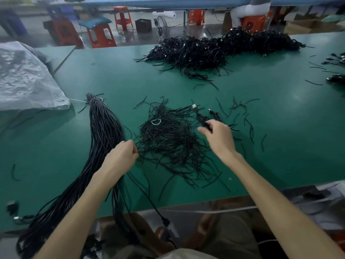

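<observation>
A loose heap of short black ties [171, 139] lies in the middle of the green table [280, 146]. My left hand [121, 157] sits at the heap's left edge with fingers curled, pinching thin ties there. My right hand [218, 137] grips a black cable with a silver plug [198, 114], the plug pointing up and away over the heap. A thick bundle of long black cables [102, 131], tied at its far end, runs from the table's left part down over the near edge.
A big pile of coiled black cables [214, 49] lies at the far side of the table. A clear plastic bag [24, 79] rests at the left. Stray ties [248, 120] dot the right. Orange stools [100, 36] stand beyond the table.
</observation>
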`<state>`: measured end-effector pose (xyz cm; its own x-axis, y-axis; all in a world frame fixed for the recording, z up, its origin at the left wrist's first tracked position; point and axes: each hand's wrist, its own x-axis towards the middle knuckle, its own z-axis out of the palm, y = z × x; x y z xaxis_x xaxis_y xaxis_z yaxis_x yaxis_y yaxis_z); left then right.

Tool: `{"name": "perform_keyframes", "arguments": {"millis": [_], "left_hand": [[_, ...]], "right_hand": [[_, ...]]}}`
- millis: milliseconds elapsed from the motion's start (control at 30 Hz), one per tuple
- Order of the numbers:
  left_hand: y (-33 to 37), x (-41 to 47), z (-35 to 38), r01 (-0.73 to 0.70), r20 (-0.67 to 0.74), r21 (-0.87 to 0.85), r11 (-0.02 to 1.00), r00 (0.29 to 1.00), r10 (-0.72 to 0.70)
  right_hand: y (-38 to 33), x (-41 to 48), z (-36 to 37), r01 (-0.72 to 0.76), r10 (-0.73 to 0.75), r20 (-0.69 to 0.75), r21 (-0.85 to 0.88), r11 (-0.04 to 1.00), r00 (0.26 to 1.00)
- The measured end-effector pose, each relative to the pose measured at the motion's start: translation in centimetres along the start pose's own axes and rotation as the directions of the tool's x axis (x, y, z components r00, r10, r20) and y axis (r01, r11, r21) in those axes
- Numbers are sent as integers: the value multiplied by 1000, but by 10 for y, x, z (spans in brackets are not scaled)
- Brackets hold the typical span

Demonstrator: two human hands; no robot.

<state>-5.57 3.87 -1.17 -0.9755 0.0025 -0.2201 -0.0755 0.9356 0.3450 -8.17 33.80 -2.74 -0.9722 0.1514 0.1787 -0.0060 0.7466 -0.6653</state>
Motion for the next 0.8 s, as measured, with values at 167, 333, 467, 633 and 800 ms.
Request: {"name": "perform_keyframes", "arguments": {"millis": [167, 333, 467, 633, 800], "left_hand": [[-20, -7, 2, -147, 250, 129, 981, 962, 112], [-31, -11, 0, -228, 324, 150, 962, 931, 171], [-45, -12, -6, -280, 274, 250, 927, 939, 210], [-46, -9, 2, -291, 111, 253, 923, 956, 271], [-22, -8, 7, -380, -175, -120, 917, 917, 357]], "right_hand": [[25, 38, 1, -166, 159, -97, -70, 984, 982], [35, 48, 16, -211, 201, -92, -107, 972, 975], [37, 40, 24, -166, 147, -95, -242, 956, 985], [25, 22, 31, -40, 1, -137, -281, 959, 991], [-3, -6, 38, 211, -216, -18, -142, 967, 976]]}}
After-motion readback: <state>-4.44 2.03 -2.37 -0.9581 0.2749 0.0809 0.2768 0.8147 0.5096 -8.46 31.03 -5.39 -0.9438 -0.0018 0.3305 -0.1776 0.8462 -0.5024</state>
